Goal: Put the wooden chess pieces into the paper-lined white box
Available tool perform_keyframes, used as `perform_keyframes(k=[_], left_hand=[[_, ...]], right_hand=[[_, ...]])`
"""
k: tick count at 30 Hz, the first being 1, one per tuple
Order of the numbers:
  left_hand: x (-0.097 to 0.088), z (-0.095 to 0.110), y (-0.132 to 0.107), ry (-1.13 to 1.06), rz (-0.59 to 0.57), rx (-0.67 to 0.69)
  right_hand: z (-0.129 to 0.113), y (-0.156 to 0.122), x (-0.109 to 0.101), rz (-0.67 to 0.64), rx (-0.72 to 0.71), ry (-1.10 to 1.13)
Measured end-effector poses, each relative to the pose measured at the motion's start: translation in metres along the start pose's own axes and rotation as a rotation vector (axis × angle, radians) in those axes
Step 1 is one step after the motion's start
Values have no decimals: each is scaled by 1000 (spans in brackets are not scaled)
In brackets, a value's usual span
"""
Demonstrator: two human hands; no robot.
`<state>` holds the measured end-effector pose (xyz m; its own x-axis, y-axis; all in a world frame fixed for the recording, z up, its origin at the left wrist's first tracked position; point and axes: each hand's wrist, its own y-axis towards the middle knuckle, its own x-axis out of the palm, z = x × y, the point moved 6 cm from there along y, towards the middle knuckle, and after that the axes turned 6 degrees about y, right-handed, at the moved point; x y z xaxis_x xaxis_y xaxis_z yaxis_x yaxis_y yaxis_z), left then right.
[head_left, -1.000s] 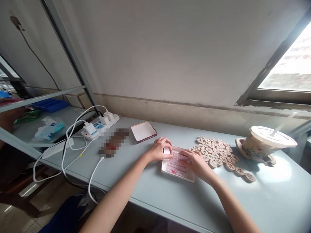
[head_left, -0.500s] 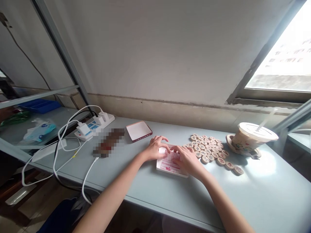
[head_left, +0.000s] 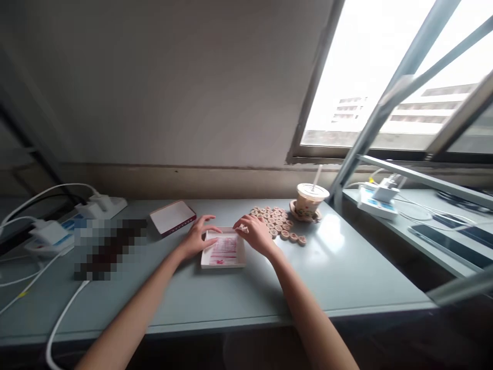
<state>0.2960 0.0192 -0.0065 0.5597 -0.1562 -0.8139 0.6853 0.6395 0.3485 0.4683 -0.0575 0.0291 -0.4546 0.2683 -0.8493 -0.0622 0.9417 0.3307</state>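
Observation:
A shallow white box (head_left: 242, 261) lies on the table in front of me, a sheet with pink print (head_left: 225, 249) in its bottom. At its left rim is my left hand (head_left: 195, 239), fingers spread and thumb over the edge, holding nothing. My right hand (head_left: 256, 232) is at the far right corner of the box, its fingers closed on a small pale piece that looks like a Chinese chess piece (head_left: 242, 228). Just beyond that hand, many round wooden Chinese chess pieces (head_left: 276, 218) lie flat in a cluster, several trailing off to the right.
A dark red box lid (head_left: 173, 218) lies white inside up at the left. Behind the pieces stands a lidded drink cup (head_left: 311, 200) with a straw, on a holder. Power strips (head_left: 111, 205) and white cables are at far left, near a blurred-out object (head_left: 111, 249). Another power strip (head_left: 377, 203) is at right.
My view has swung right. Both hands have moved apart from inside the box; the left has opened at its left rim, and the right now holds a small pale piece.

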Motion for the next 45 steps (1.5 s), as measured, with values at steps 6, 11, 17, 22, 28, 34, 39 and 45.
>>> perform_keyframes(k=[6, 11, 17, 22, 28, 34, 39, 45], left_hand=[[-11, -16, 0, 45, 220, -62], [-6, -20, -2, 31, 171, -102], [3, -27, -2, -46, 65, -144], [1, -17, -1, -132, 43, -143], [9, 7, -2, -261, -162, -75], [11, 12, -4, -235, -216, -39], [14, 17, -5, -144, -233, -63], [12, 10, -4, -168, -195, -97]], right_hand=[[40, -15, -26, -49, 212, -128], [37, -15, -10, -46, 180, -218], [35, -13, -15, 21, 155, -206], [22, -10, -31, 87, 78, 72], [-35, -7, 21, -60, -221, 83], [-37, -7, 25, -54, -212, 74], [5, -5, 0, 120, 14, -111], [28, -6, 11, 26, 41, -266]])
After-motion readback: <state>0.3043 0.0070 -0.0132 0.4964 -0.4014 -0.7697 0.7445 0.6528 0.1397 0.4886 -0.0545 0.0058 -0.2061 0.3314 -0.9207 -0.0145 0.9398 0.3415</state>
